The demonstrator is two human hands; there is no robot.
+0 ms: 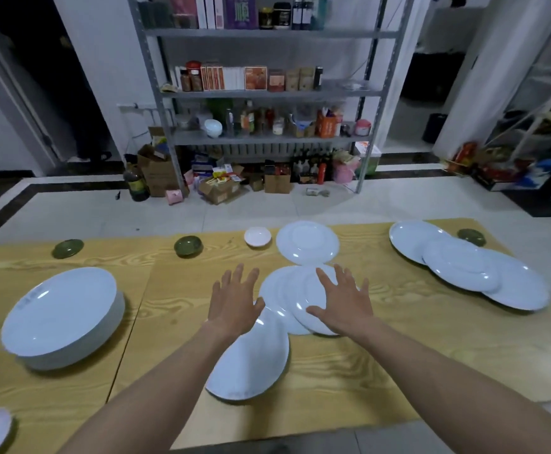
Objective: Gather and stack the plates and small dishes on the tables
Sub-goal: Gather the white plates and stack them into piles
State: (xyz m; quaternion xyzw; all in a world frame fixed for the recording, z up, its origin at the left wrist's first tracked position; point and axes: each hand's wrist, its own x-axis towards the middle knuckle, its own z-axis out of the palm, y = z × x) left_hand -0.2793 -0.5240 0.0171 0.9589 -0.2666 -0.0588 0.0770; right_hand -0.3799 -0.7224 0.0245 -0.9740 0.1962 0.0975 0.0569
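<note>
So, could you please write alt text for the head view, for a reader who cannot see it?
A person's left hand and right hand, both open, reach toward overlapping white plates on a yellow wooden table. A plate stack sits left, more plates right, green dishes beyond.

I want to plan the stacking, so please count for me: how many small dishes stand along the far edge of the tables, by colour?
Green small dishes: 3
White small dish: 1
Total: 4
</note>
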